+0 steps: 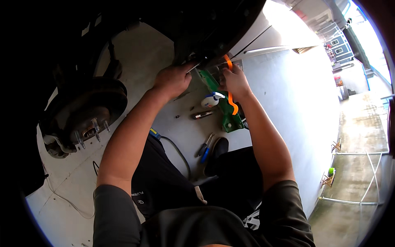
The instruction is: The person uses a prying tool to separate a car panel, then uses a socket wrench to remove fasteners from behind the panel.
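Observation:
My left hand (173, 79) is raised under the dark underside of a car (214, 29) and grips a thin metal tool (193, 68) that points into the bodywork. My right hand (235, 80) is just beside it, closed on an orange curved pry tool (230, 88) whose upper end reaches the same spot. Both hands are close together at the edge of the wheel arch. What the tool tips touch is hidden in shadow.
A bare wheel hub with studs (84, 119) hangs at the left. On the pale floor lie a green jack (224, 109), a white spray bottle (210, 100), a dark pen-like tool (202, 115), blue-handled pliers (205, 148) and a black hose (179, 152). Wet concrete lies right.

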Demonstrator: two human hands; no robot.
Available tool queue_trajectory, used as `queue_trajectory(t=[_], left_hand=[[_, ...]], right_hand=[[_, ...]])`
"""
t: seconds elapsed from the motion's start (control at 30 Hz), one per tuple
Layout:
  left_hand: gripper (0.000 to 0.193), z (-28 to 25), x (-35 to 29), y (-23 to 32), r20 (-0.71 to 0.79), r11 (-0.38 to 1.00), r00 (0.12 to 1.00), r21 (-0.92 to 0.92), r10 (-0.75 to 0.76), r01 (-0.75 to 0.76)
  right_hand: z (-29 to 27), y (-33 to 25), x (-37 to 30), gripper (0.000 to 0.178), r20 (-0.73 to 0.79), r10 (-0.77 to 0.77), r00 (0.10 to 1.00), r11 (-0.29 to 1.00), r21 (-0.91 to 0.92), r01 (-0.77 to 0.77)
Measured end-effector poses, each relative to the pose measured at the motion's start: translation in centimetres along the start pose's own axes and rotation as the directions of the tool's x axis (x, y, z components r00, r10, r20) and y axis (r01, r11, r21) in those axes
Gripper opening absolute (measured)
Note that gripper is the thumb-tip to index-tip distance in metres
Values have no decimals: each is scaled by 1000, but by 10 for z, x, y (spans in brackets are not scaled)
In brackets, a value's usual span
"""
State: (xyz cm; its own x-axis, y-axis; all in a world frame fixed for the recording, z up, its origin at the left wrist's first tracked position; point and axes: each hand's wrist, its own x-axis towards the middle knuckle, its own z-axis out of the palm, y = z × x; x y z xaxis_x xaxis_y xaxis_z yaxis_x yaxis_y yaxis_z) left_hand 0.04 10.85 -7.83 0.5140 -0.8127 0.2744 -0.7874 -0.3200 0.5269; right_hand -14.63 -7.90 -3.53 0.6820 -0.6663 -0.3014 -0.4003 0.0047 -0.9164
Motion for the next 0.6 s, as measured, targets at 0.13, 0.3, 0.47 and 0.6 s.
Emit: queue_trajectory(t=[0.13, 0.3, 0.47, 0.6], left_hand=[[55, -3, -6, -3, -71, 998, 997, -65, 16, -21], [53, -5, -15, -14, -66, 989, 997, -140, -51, 41], [58, -9, -24, -24, -151, 987, 987, -161, -53, 28], [54, -10, -24, -33, -203, 995, 979, -90, 19, -38]], right_hand=[[-12, 2, 16, 35, -3, -31, 1000, 999, -37, 31], [-10, 0, 21, 31, 9, -64, 998, 993, -100, 65], [-5, -2, 20, 28, -5, -121, 993, 968, -220, 117], [-14, 0, 23, 31, -43, -137, 990, 888, -449, 103]])
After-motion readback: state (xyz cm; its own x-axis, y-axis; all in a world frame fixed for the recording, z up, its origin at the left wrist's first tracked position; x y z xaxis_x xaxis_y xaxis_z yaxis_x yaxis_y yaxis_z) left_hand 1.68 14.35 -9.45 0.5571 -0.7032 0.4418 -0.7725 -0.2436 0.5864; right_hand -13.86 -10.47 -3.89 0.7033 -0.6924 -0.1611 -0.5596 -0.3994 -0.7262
